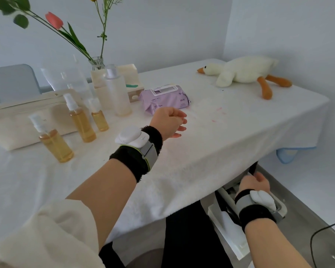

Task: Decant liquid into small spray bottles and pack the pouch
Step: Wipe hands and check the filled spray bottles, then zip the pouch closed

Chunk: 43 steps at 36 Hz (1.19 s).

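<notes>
Three small spray bottles with amber liquid and white caps stand on the white tablecloth at the left: one nearest me [54,142], one in the middle [81,120], one shorter [99,118]. Behind them lies a cream pouch [19,124]. A tall frosted bottle [118,91], almost empty, stands to their right. My left hand [169,122] hovers over the table right of the bottles, fingers loosely curled, holding nothing. My right hand [253,183] is below the table's right edge over a white bin [232,236]; its fingers are hidden from me.
A purple wipes pack [164,98] lies just beyond my left hand. A plush goose [246,74] lies at the far right corner. A wooden box [132,74], a glass vase with flowers [97,62] and clear containers [74,80] stand at the back. A cable [315,236] runs along the floor.
</notes>
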Each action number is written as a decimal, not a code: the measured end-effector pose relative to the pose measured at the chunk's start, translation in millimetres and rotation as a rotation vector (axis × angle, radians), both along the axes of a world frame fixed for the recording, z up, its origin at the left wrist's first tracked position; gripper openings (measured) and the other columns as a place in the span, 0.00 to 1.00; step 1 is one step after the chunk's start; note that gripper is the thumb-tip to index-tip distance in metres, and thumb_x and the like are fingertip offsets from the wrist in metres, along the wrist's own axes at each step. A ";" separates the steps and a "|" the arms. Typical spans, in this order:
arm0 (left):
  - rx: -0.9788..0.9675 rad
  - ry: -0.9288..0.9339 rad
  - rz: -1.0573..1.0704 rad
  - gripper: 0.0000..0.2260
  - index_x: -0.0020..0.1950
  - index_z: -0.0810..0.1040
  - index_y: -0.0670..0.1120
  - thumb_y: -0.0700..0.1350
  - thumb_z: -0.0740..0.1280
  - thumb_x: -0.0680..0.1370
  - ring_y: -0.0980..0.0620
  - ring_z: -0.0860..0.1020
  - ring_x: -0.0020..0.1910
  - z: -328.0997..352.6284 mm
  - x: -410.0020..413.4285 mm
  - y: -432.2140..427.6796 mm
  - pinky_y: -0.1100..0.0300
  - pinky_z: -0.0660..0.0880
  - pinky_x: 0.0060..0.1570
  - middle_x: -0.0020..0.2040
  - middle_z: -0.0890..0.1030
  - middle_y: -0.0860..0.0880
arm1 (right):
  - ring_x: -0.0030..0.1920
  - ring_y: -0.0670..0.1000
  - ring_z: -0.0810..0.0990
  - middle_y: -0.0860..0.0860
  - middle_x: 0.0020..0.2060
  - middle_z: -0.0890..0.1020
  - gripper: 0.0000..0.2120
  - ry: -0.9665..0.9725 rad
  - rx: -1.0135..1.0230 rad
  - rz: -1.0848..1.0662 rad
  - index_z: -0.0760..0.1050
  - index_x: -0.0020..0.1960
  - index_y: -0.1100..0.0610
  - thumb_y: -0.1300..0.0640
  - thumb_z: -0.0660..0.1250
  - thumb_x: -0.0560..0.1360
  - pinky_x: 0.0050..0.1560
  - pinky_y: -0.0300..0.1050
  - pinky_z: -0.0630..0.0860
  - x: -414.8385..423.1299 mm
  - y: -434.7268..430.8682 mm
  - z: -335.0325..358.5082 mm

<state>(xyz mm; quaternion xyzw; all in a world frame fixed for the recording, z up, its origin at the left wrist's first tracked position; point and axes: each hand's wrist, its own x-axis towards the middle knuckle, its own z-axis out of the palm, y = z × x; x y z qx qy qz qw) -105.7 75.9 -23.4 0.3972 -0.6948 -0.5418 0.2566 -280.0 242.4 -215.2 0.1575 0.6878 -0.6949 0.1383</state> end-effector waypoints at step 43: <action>-0.382 0.399 1.174 0.21 0.58 0.80 0.45 0.31 0.57 0.72 0.58 0.78 0.47 51.7 331.4 -132.1 0.61 0.74 0.51 0.50 0.81 0.54 | 0.40 0.40 0.78 0.38 0.42 0.76 0.21 1.070 0.166 1.537 0.65 0.51 0.39 0.36 0.72 0.67 0.41 0.41 0.74 327.3 -243.7 144.0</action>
